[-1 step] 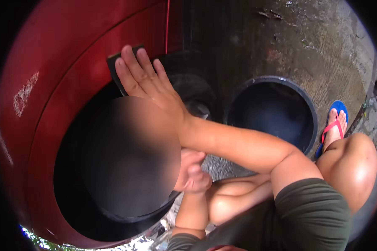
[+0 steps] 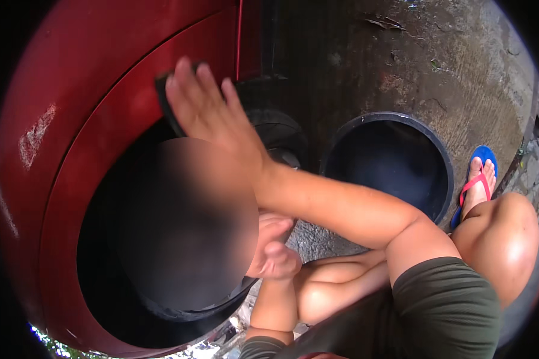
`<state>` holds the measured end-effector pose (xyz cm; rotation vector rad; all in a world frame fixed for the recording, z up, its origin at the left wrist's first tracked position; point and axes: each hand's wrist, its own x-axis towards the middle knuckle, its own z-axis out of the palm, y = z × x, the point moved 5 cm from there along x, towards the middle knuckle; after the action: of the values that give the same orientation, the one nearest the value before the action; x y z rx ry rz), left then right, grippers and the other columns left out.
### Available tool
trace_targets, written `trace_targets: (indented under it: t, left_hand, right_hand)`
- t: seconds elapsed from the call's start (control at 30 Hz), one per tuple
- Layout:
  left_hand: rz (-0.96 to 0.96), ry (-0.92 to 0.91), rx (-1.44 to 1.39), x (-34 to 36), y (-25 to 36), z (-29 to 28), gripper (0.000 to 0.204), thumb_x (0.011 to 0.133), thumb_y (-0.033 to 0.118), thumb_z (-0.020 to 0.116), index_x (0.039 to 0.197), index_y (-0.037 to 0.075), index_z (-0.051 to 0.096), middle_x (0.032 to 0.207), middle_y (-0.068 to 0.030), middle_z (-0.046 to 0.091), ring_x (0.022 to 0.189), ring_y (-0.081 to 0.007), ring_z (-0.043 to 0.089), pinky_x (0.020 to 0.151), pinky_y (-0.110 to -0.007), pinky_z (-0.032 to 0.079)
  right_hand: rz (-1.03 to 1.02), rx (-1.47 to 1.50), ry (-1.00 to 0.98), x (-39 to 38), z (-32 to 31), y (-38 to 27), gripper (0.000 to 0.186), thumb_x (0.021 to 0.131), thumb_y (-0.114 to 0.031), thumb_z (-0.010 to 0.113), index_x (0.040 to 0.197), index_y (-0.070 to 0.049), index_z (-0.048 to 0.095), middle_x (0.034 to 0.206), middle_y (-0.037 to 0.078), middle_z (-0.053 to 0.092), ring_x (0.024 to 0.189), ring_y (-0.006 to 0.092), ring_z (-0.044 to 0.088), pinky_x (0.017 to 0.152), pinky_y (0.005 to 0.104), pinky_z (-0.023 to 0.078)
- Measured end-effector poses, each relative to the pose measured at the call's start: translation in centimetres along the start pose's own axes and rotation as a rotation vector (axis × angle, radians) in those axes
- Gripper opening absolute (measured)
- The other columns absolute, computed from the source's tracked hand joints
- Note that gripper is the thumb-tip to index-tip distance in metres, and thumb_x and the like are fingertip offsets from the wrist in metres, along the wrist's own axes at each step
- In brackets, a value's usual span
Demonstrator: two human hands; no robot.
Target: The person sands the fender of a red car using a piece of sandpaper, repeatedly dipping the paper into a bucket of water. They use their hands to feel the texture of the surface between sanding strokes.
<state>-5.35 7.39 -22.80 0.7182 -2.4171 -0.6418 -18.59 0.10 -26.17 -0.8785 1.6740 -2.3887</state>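
My right hand [image 2: 218, 122] lies with its long fingers stretched over a dark, thin, flat pad [image 2: 169, 102]. It holds the pad against the red car panel [image 2: 111, 128] at the rim of the wheel arch. Part of that hand and its thumb are lost in a blurred patch. Lower down, my left hand [image 2: 275, 254] is raised beside the tire [image 2: 185, 314]. Its fingers bend loosely, with a gap between thumb and fingers and nothing seen in them. The blurred patch covers part of this hand and most of the wheel.
A round black basin [image 2: 395, 122] stands on the wet concrete floor [image 2: 461, 90], right of my right forearm. Pale scuffed marks [image 2: 36, 136] show on the red bodywork. My bent knee and a foot in a blue flip-flop [image 2: 485, 155] with red straps are at the right.
My right hand and the pad shift very slightly along the panel, and the fingers blur with motion. My left hand stays almost where it was.
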Motion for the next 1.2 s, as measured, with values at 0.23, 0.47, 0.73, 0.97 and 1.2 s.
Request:
trace_targets:
  t: [0.23, 0.47, 0.73, 0.97, 1.2]
  left_hand:
    - [0.044, -0.039, 0.049, -0.2, 0.5, -0.8, 0.055, 0.113, 0.046, 0.045, 0.090, -0.001, 0.062, 0.074, -0.0108, 0.063, 0.068, -0.0231, 0.066, 0.080, -0.043, 0.057]
    - [0.012, -0.003, -0.023, -0.3, 0.3, 0.0, 0.056, 0.113, 0.046, 0.044, 0.088, -0.001, 0.063, 0.074, -0.0109, 0.064, 0.068, -0.0243, 0.067, 0.082, -0.045, 0.057]
    - [-0.006, 0.006, -0.037, 0.0, -0.3, 1.1, 0.054, 0.112, 0.044, 0.047, 0.089, -0.001, 0.064, 0.074, -0.0115, 0.063, 0.068, -0.0249, 0.068, 0.080, -0.045, 0.057]
    - [0.001, 0.038, -0.079, -0.2, -0.7, 1.5, 0.052, 0.113, 0.041, 0.047, 0.087, -0.002, 0.063, 0.073, -0.0115, 0.063, 0.067, -0.0243, 0.068, 0.076, -0.043, 0.057]
    - [-0.008, 0.058, -0.089, -0.3, -0.5, 1.5, 0.052, 0.113, 0.041, 0.046, 0.087, -0.001, 0.061, 0.071, -0.0111, 0.060, 0.061, -0.0226, 0.062, 0.072, -0.041, 0.057]
  right_hand:
    - [0.047, 0.076, -0.040, -1.5, 1.1, -1.0, 0.073, 0.105, -0.033, 0.050, 0.159, 0.009, 0.027, 0.167, 0.034, 0.023, 0.153, 0.0534, 0.027, 0.123, 0.0608, 0.026]
    - [0.051, 0.087, 0.050, -0.3, 0.6, 0.7, 0.074, 0.105, -0.034, 0.050, 0.159, 0.010, 0.027, 0.166, 0.035, 0.024, 0.153, 0.0535, 0.027, 0.123, 0.0625, 0.024]
    - [0.086, 0.080, 0.204, 2.9, -2.2, 4.7, 0.062, 0.102, -0.017, 0.057, 0.156, 0.006, 0.038, 0.163, 0.030, 0.035, 0.149, 0.0496, 0.037, 0.119, 0.0594, 0.034]
    - [0.106, -0.030, 0.088, 1.2, -0.7, 4.0, 0.074, 0.101, -0.020, 0.059, 0.163, 0.004, 0.027, 0.170, 0.030, 0.022, 0.157, 0.0489, 0.023, 0.126, 0.0572, 0.020]
    - [0.164, 0.085, 0.119, 2.6, -0.9, 4.9, 0.073, 0.103, -0.020, 0.055, 0.165, 0.002, 0.024, 0.171, 0.030, 0.020, 0.158, 0.0477, 0.022, 0.126, 0.0588, 0.017]
